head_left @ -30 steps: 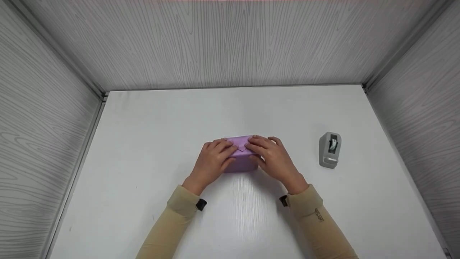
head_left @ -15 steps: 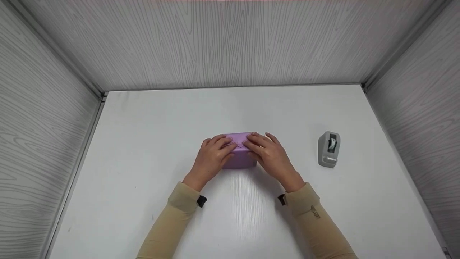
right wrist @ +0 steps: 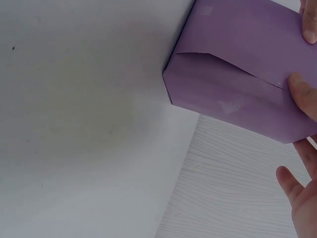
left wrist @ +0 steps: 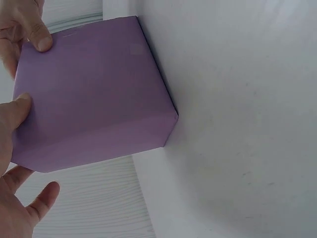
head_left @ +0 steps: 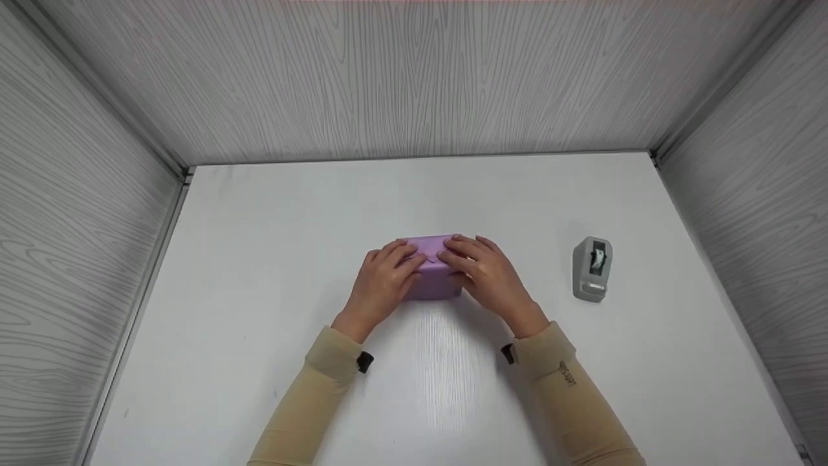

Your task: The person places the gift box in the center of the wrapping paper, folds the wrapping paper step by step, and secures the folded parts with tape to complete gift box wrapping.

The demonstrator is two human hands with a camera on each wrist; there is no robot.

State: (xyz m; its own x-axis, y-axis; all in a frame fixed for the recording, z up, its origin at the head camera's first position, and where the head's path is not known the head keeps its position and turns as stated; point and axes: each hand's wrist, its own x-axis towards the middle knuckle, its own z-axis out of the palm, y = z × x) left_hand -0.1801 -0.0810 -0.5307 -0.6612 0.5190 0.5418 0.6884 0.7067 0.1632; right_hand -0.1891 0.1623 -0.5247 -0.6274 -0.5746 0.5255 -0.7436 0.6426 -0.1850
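A small box wrapped in purple paper stands on the white table in front of me, between both hands. My left hand grips its left part, thumb on the near face and fingers over the top. On the other side my right hand grips it the same way. A pointed paper flap lies folded on top between the fingertips. In the left wrist view the box's near face looks smooth. The right wrist view shows a folded paper edge with a slight gap along the box, and small clear tape patches.
A grey tape dispenser with a roll in it stands to the right of the hands on the white table. Pale wood-grain panels wall the table at the back and on both sides.
Both hands and the purple box have shifted slightly away from me. The grip stays much the same, and the tape dispenser stays in place.
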